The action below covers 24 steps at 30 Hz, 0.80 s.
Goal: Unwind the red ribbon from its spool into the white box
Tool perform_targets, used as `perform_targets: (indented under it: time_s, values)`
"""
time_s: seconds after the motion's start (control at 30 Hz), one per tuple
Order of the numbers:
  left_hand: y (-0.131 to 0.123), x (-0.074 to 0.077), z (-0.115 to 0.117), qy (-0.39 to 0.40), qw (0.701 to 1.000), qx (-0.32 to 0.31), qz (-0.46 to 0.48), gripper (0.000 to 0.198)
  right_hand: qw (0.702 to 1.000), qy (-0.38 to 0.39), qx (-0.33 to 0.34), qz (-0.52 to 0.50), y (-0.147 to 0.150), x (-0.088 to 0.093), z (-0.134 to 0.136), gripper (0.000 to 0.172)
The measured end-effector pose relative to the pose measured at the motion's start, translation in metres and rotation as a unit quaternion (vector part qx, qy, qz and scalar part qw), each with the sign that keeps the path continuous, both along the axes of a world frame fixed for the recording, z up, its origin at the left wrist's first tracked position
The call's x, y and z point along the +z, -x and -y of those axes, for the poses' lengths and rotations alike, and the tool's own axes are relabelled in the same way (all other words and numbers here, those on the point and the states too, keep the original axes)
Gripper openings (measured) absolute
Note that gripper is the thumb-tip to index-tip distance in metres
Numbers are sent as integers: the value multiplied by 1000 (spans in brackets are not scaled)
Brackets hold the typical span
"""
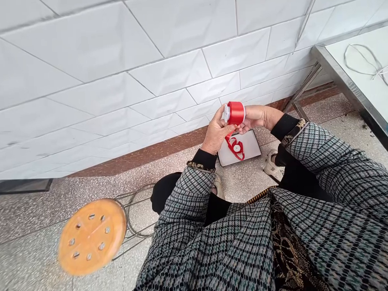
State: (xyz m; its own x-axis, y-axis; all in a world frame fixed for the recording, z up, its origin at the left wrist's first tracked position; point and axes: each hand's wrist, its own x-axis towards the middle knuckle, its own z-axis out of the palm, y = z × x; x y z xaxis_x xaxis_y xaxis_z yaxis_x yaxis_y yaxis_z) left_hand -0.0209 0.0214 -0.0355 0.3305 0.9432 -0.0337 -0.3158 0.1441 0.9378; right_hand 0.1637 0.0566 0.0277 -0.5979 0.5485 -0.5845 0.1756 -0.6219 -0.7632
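Observation:
A spool of red ribbon (236, 113) with white ends is held up between my two hands. My left hand (214, 134) grips it from the left, fingers closed around the white end and thumb near the ribbon below. At the other end, my right hand (256, 116) is closed on the spool, with some of its fingers hidden behind and under it. A strip of loose red ribbon (233, 140) hangs down toward a white flat board or box lid (253, 147) on the floor. Around a small white disc (236, 148) there, more red ribbon lies in loops.
An orange round stool (93, 237) with a metal frame lies tipped over at the left. A white tiled wall (178, 61) rises in front. At the right stands a metal-framed table (339, 79) with a white cable (365, 73) on top. My shoes (273, 166) flank the white board.

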Motion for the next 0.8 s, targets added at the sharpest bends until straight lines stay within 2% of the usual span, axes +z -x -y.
perform_targets:
  time_s: [0.1, 0.17, 0.2, 0.27, 0.33, 0.4, 0.47, 0.63, 0.8]
  values:
    - [0, 0, -1, 4, 1000, 8, 10, 100, 994, -93, 24, 61, -4, 4, 0, 29]
    - [-1, 1, -1, 15, 1000, 16, 11, 94, 962, -238, 5, 134, -7, 6, -1, 22]
    - [-2, 1, 0, 22, 1000, 18, 11, 90, 928, -328, -14, 175, -8, 7, -1, 20]
    - [-5, 3, 2, 36, 999, 17, 18, 80, 837, -485, -45, 247, -10, 6, -2, 21]
    - [-10, 7, 5, 42, 998, 12, 38, 69, 766, -569, -45, 297, -11, 6, -2, 24]
    - [-15, 11, 9, 45, 997, 8, 57, 62, 735, -595, -24, 325, -12, 7, -2, 25]
    - [-18, 16, 13, 51, 997, 8, 57, 58, 722, -602, -5, 341, -14, 9, -2, 27]
    - [-19, 20, 16, 73, 997, 14, 29, 55, 712, -589, 16, 383, -21, 13, -6, 32]
    - [-20, 17, 18, 82, 996, 30, 1, 55, 713, -548, -26, 436, -27, 3, -20, 31]
